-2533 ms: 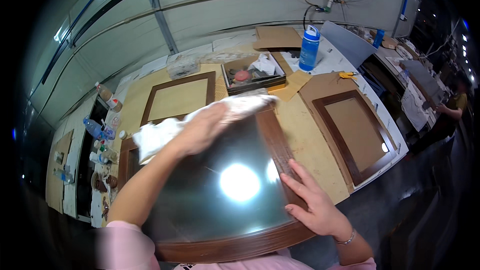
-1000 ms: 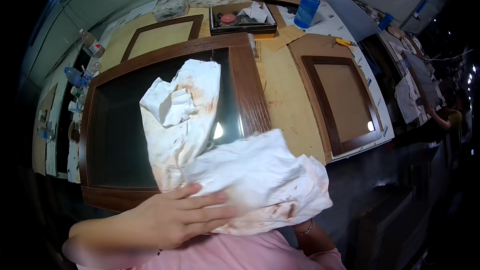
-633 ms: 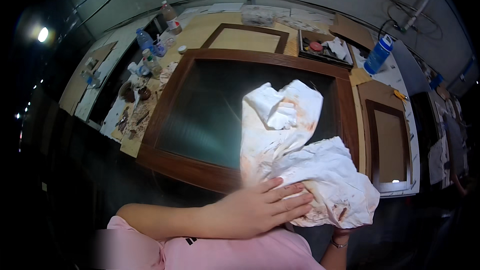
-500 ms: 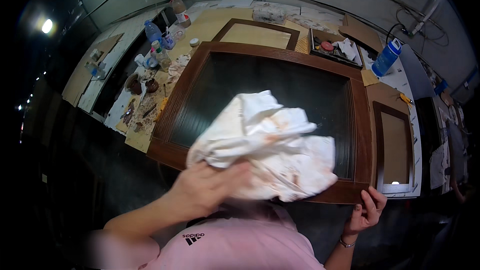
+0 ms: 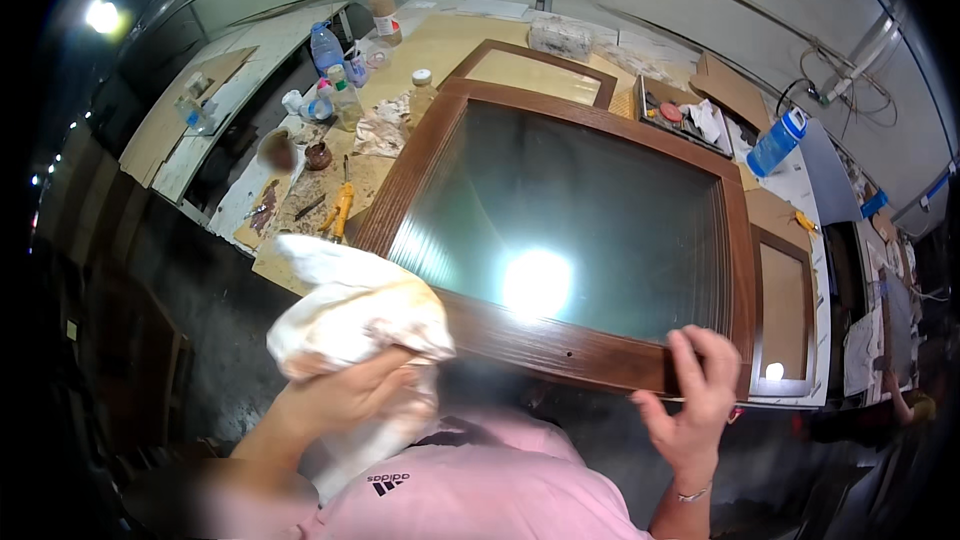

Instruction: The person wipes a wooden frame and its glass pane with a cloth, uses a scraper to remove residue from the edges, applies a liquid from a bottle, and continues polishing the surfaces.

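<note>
A brown wooden door panel with a dark glass pane lies across the bench, a bright light mirrored in the glass. My left hand clutches a bunched white cloth with brown stains, at the panel's near left corner. Part of the cloth hangs below that hand, in front of my body. At the near right corner, my right hand is open, its fingers stretched over the panel's near rail and the thumb apart. A small dark hole shows in this rail.
A smaller brown frame lies behind the panel, another frame at its right. Bottles, a brown pot and a yellow-handled tool crowd the left. A tray of tools and a blue bottle stand far right.
My left hand has pulled the cloth off the glass, leftward and toward me. My right hand has shifted left along the near rail, its fingers now on top. The pane shows a bright reflection.
</note>
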A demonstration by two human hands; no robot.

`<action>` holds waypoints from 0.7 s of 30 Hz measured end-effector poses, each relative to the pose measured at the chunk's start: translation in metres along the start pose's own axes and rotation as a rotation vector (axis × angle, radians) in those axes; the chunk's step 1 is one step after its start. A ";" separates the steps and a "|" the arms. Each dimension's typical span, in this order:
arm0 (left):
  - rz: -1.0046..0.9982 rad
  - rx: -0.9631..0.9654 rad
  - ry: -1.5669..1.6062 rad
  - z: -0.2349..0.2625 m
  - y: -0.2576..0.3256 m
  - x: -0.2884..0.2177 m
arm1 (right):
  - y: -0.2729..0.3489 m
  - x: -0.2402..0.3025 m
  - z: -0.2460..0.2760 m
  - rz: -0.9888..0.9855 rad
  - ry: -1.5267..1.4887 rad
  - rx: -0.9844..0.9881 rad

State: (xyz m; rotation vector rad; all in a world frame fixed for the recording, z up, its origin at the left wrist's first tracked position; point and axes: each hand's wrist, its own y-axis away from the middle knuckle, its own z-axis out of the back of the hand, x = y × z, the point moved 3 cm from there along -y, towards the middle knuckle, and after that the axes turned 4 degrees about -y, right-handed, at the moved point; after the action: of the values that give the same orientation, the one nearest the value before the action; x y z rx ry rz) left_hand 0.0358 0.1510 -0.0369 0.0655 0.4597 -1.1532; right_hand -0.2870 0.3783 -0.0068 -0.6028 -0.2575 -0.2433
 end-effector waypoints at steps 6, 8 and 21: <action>0.358 -0.302 -0.083 0.047 -0.014 0.051 | 0.012 -0.003 -0.023 0.061 0.166 -0.106; 0.046 -0.357 -0.050 0.033 -0.028 0.009 | 0.012 0.000 -0.025 0.065 0.144 -0.124; 0.401 -0.302 0.255 0.040 -0.035 0.081 | 0.013 -0.007 -0.028 0.071 0.189 -0.170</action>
State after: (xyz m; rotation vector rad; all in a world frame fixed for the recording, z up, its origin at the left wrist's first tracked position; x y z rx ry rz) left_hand 0.0438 0.0553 -0.0251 0.0397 0.8033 -0.6749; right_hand -0.2846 0.3736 -0.0382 -0.7505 -0.0327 -0.2533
